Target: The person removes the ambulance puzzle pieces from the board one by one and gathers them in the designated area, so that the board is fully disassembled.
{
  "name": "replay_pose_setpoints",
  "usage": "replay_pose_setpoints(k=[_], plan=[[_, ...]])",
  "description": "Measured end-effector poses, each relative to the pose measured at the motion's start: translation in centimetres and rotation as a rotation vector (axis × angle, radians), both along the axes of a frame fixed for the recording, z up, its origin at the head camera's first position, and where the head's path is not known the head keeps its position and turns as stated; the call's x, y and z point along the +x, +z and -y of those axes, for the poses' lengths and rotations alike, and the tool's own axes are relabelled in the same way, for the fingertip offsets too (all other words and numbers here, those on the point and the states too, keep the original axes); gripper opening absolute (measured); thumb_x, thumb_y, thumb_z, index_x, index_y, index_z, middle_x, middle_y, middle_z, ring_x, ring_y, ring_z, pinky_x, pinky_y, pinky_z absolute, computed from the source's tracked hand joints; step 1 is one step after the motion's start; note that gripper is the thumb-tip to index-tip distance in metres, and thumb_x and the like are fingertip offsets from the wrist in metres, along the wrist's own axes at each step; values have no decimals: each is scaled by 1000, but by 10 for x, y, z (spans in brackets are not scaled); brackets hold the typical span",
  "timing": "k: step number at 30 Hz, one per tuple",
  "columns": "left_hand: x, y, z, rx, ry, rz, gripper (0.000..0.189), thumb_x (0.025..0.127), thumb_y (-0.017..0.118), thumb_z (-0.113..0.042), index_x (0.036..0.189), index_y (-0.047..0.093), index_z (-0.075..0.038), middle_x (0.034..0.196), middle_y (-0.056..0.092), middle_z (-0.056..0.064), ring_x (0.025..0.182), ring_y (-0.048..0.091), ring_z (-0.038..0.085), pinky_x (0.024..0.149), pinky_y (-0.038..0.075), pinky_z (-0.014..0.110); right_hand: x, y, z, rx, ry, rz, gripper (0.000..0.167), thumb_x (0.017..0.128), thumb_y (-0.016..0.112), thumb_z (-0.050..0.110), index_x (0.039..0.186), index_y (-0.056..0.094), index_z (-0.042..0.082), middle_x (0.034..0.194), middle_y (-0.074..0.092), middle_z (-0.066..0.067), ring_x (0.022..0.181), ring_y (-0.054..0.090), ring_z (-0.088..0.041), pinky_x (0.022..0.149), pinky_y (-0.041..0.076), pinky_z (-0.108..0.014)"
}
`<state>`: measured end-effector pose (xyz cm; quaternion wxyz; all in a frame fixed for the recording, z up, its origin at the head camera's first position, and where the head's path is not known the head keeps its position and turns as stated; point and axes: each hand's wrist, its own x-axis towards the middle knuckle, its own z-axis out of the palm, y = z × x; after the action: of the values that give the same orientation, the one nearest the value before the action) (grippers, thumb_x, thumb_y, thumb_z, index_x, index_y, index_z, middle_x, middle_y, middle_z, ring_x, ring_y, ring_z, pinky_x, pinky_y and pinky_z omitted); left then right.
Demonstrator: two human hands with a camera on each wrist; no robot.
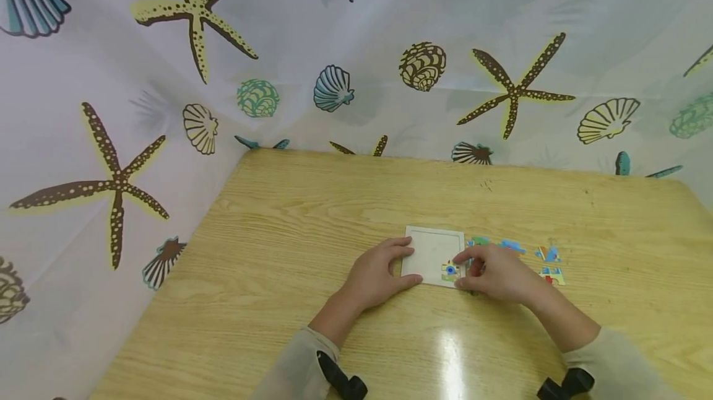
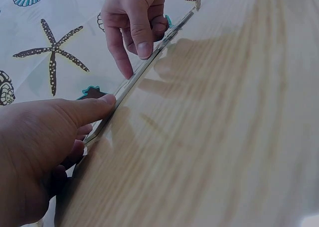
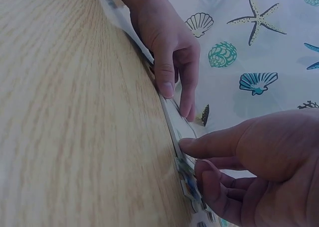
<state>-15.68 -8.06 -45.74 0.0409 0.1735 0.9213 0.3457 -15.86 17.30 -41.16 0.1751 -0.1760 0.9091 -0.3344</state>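
A white square puzzle tray [image 1: 426,257] with a raised rim lies flat on the table. My left hand [image 1: 375,273] holds its left side, with the thumb at the near edge and the fingers at the far left. In the tray's near right corner sits a jigsaw piece [image 1: 450,270] with a blue round shape on yellow. My right hand [image 1: 498,273] pinches that piece across its right side, index fingertip at its far edge and thumb at its near edge. In the left wrist view the left thumb [image 2: 97,107] lies along the tray's rim, below the right hand [image 2: 134,23].
Right of the tray lie several loose jigsaw pieces, among them a blue one [image 1: 512,246], an orange and blue one [image 1: 548,254] and a red and green one [image 1: 553,275]. The right hand partly covers others. A curtain [image 1: 379,47] with shells and starfish borders the wooden table [image 1: 289,233].
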Motion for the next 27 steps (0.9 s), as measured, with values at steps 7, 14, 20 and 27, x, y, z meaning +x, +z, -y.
replay_pose_setpoints(k=[7, 14, 20, 27], plan=[[0, 2, 0, 7, -1, -5, 58, 86, 78, -42, 133, 65, -11, 149, 53, -2, 140, 48, 24, 113, 40, 45, 1, 2, 7, 3, -5, -4, 30, 87, 77, 15, 112, 70, -1, 85, 64, -2, 69, 57, -12, 63, 49, -26], [2, 4, -1, 6, -1, -3, 58, 86, 78, -42, 133, 65, -11, 149, 54, -1, 140, 49, 25, 113, 40, 46, 0, 2, 10, 3, -46, 55, 26, 87, 76, 13, 107, 67, -1, 87, 63, -4, 72, 56, -14, 67, 49, -30], [3, 4, -2, 10, -1, 5, 58, 85, 79, -41, 133, 65, -11, 149, 53, -2, 140, 48, 25, 113, 40, 46, 2, 0, 11, -1, -49, 34, 16, 87, 77, 13, 95, 66, 5, 87, 64, -3, 70, 55, -14, 64, 48, -29], [2, 2, -1, 17, -6, 2, 58, 85, 78, -41, 133, 65, -11, 149, 53, -2, 140, 48, 24, 113, 41, 46, 4, -4, 14, 25, -50, -44, 18, 87, 78, 19, 97, 67, 10, 87, 64, -1, 70, 54, -13, 63, 46, -29]])
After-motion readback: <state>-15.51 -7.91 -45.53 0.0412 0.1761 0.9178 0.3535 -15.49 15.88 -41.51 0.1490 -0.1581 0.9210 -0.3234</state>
